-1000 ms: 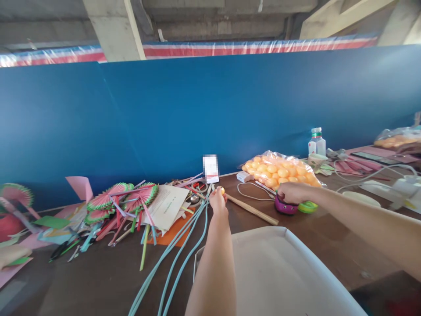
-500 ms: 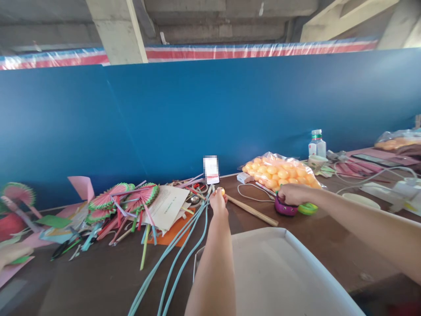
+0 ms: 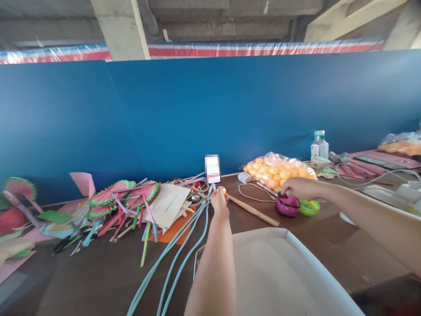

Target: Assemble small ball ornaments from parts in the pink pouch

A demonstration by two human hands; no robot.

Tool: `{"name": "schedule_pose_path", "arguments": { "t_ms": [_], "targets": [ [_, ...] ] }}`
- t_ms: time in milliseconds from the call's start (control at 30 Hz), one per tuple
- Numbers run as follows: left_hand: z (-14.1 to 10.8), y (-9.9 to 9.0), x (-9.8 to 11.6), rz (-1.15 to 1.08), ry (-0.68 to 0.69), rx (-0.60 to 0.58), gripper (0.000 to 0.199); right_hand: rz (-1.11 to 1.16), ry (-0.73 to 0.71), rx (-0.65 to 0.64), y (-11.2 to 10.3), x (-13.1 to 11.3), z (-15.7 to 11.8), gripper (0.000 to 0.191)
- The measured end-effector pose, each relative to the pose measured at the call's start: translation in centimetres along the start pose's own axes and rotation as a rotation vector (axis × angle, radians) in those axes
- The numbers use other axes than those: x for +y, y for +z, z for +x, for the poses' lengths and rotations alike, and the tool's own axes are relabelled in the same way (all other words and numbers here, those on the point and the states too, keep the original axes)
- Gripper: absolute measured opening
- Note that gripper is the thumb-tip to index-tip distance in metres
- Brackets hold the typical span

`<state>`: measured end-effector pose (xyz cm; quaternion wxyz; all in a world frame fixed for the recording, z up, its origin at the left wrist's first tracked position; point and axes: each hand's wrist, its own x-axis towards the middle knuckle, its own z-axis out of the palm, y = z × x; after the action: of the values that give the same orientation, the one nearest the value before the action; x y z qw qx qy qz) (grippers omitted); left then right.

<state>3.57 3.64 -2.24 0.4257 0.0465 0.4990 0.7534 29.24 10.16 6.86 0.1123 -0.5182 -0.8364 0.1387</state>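
Note:
My left hand is closed round a small orange ball, in front of an upright phone. My right hand is over the rim of a small purple container, its fingers bent down and pressed together; what they hold, if anything, is too small to make out. A yellow-green ring-shaped item lies just right of the container. Behind my right hand is a clear bag of orange balls. A wooden stick lies between my hands.
A white tray stands in front. Pale blue cables run left of my forearm. Paper fans, papers and scissors cover the left. A bottle stands behind; another person's hand is far left.
My right hand has lifted a little out of the purple container, so more of its fingers show. My left hand keeps its hold on the ball. The view has shifted slightly.

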Motion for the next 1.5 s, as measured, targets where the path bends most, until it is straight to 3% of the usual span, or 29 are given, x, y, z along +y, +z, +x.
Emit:
{"name": "schedule_pose_path", "arguments": {
  "t_ms": [100, 233, 333, 500, 633, 767, 900, 1100, 1333, 1500],
  "targets": [
    [0.1, 0.0, -0.1, -0.002, -0.002, -0.007, 0.014, -0.049, 0.012, -0.091, -1.3, -0.2, 0.0, 0.022],
    [0.1, 0.0, -0.2, 0.001, -0.008, -0.007, 0.015, 0.109, 0.057, 0.052, -1.9, -1.8, -0.5, 0.017],
    [0.1, 0.0, -0.3, 0.0, -0.007, -0.008, 0.015, 0.37, 0.119, 0.075, -1.0, -4.3, -0.9, 0.015],
    [0.3, -0.1, -0.3, -0.004, 0.01, 0.001, 0.015, 0.965, 0.163, -0.016, 3.0, -10.2, -0.4, 0.015],
    [0.7, -0.2, -0.2, -0.042, 0.062, 0.021, 0.014, 1.187, 0.241, -0.082, 7.3, -14.3, 1.4, 0.016],
    [1.1, -0.4, 0.0, -0.061, 0.14, 0.114, 0.014, 1.377, 0.306, -0.095, 10.6, -16.5, 4.1, 0.014],
    [1.6, -0.6, 0.2, -0.062, 0.187, 0.18, 0.014, 1.465, 0.364, -0.056, 12.7, -17.3, 5.9, 0.009],
    [2.5, -0.9, 0.0, -0.006, 0.214, 0.23, 0.014, 1.597, 0.358, -0.019, 15.2, -16.6, 6.1, 0.005],
    [2.5, -0.9, -0.3, 0.001, 0.207, 0.218, 0.018, 1.677, 0.357, 0.035, 15.4, -15.1, 6.2, 0.006],
    [2.0, -1.1, -0.4, 0.046, 0.258, 0.158, 0.014, 1.684, 0.332, -0.043, 16.1, -15.5, 6.0, 0.009]
  ]
}}
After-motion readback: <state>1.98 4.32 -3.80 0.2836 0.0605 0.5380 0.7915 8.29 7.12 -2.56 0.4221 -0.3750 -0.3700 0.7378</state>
